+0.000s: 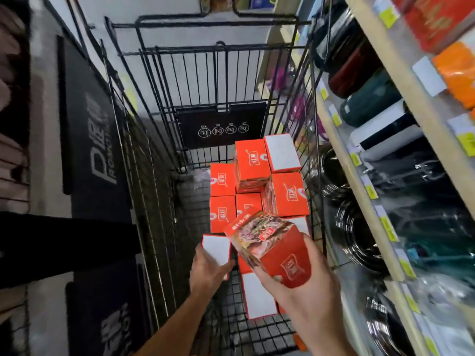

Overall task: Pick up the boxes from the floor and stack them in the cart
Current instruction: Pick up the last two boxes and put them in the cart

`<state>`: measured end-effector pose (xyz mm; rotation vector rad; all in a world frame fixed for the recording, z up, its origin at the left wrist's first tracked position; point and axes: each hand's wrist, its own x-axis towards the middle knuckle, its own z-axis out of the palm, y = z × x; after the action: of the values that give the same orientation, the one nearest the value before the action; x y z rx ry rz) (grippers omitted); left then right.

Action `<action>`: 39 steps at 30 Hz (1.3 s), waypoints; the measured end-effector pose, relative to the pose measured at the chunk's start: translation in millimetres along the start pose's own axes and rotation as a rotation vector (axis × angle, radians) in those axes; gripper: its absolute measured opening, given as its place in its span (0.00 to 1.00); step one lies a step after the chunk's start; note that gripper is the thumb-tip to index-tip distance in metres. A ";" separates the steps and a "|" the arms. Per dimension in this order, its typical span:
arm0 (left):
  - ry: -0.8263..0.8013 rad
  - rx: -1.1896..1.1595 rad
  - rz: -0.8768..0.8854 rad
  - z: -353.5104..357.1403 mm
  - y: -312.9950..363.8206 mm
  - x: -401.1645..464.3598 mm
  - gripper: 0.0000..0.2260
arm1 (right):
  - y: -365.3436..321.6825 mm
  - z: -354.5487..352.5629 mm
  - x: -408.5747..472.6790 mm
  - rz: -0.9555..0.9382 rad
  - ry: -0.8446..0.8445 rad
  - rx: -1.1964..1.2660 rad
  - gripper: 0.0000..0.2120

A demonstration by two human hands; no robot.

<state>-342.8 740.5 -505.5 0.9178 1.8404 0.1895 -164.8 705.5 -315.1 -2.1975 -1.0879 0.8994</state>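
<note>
from the head view, the right hand (303, 283) grips an orange box (272, 242) tilted above the black wire cart (221, 73); its logo is too blurred to read. the left hand (209, 269) holds a white-faced box (216, 249) inside the cart, beside the stacked orange boxes (257, 181). left of the cart, a dark mat (95, 140) shows a large "p".

cart (221, 73): we see black wire grid
boxes (289, 194): orange-red tops at 12 o'clock, white undersides
box in our right hand (272, 246): food-photo side
mat (87, 119): black at 9 o'clock, white lettering
</note>
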 end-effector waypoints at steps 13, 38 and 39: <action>-0.129 -0.063 0.148 11.4 -21.2 12.7 0.26 | 17.7 23.5 9.2 0.016 0.029 -0.047 0.47; -0.034 -0.026 0.774 -105.3 34.8 -38.6 0.26 | -6.4 116.3 159.2 -0.223 0.320 -0.611 0.46; -0.047 -0.005 0.779 -106.3 33.8 -38.0 0.26 | -5.4 115.7 161.6 -0.223 0.295 -0.613 0.47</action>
<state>-408.6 767.5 -411.6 1.5832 1.3544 0.6400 -180.5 860.3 -438.9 -2.4984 -1.5620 0.1322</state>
